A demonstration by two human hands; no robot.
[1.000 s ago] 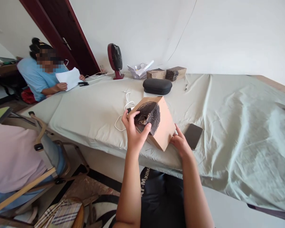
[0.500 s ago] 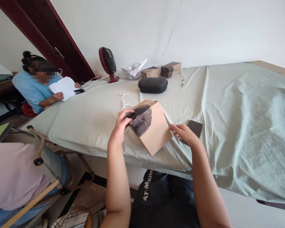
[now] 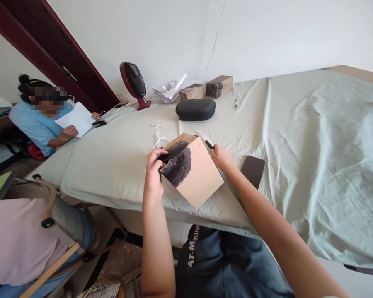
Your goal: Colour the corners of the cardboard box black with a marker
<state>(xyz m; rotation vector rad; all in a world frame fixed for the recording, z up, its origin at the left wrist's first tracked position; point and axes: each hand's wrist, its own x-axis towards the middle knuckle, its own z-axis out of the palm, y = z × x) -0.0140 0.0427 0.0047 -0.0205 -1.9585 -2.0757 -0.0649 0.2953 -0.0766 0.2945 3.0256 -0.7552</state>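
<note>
A brown cardboard box (image 3: 197,176) with one end scribbled black rests tilted at the near edge of a table covered in pale green cloth (image 3: 298,136). My left hand (image 3: 153,174) grips the blackened end of the box, fingers curled over its edge. Behind the box my right hand (image 3: 220,157) is closed on a black marker (image 3: 209,144), whose tip sticks out to the left. A dark phone (image 3: 253,170) lies flat on the cloth just right of my right wrist.
A black oval case (image 3: 195,109), a red desk fan (image 3: 133,82), two small cardboard boxes (image 3: 205,87), a white cable (image 3: 158,134) and a pen (image 3: 236,103) lie farther back. A person in blue (image 3: 40,120) sits at the far left holding paper. A chair (image 3: 59,215) stands at my left.
My right hand left the box's right side, reached behind it and closed on the black marker. My left hand shifted its hold on the blackened end. The view tilted down.
</note>
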